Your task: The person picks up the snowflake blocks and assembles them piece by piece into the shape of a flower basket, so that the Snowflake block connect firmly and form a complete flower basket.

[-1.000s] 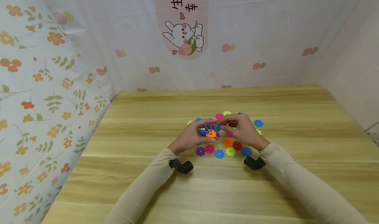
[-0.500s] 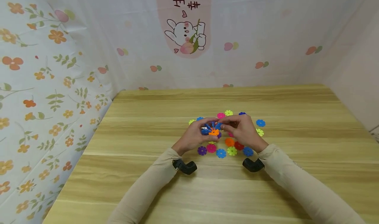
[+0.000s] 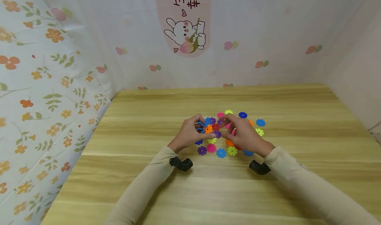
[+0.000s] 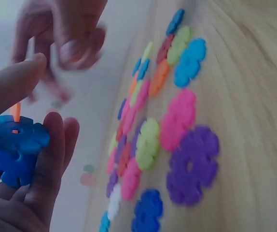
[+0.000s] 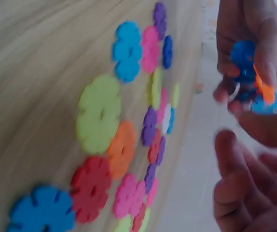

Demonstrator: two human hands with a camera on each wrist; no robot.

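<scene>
In the head view my left hand [image 3: 187,132] grips a small cluster of joined snowflake discs, with an orange disc [image 3: 208,129] in the middle and blue ones round it. The left wrist view shows two blue discs [image 4: 17,140] overlapping between thumb and fingers, an orange edge standing above them. My right hand [image 3: 245,134] is just to the right, thumb and fingers apart, nothing between them. Seen from the right wrist, its blurred fingertips [image 5: 225,140] are near the cluster but apart from it. The left fingers hide part of the cluster.
Loose snowflake discs lie flat under and around the hands, among them purple [image 3: 202,150], pink [image 3: 211,148], light blue [image 3: 221,153] and yellow-green [image 3: 232,151] ones. A dark blue disc [image 3: 242,115] lies farther back. Beyond the wooden table [image 3: 148,102] hangs a printed cloth [image 3: 131,36].
My right hand has let go of the cluster and drawn away to the right, its fingers spreading. My left hand has shifted slightly left and turned the cluster.
</scene>
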